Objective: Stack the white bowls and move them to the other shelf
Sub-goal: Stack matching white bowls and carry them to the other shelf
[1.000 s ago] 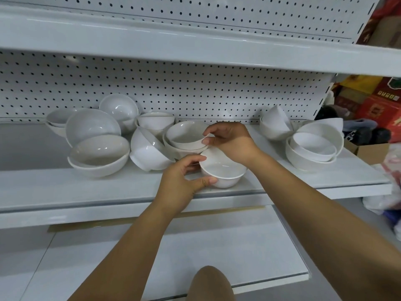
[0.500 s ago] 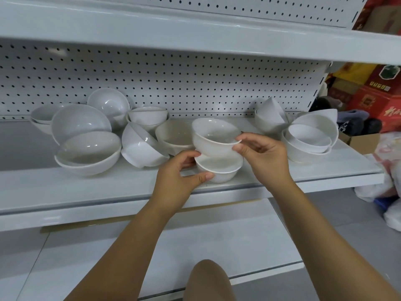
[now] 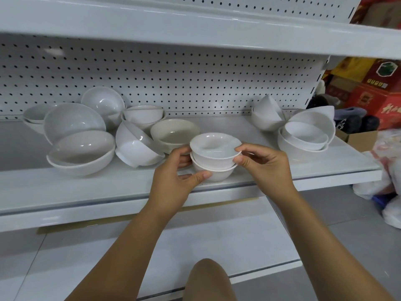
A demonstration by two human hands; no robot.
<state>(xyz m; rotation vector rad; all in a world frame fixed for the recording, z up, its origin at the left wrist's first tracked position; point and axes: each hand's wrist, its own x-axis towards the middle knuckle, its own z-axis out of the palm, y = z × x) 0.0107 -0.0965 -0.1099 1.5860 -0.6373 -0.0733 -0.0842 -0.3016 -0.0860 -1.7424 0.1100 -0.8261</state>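
Note:
Two small white bowls sit nested at the front of the middle shelf. The upper bowl rests inside the lower bowl. My right hand pinches the upper bowl's right rim. My left hand grips the lower bowl, thumb on its front and fingers behind its left side. Several loose white bowls lie tilted on the shelf's left half, a cream bowl just behind the pair. More nested white bowls stand at the right.
A lower white shelf juts out below. The upper shelf's edge hangs overhead, with a pegboard back wall. Red cartons, a cardboard box and plastic bags crowd the right. My knee shows at the bottom.
My right hand lifted a small bowl off the cream bowl, carried it forward and lowered it into the bowl that my left hand steadies.

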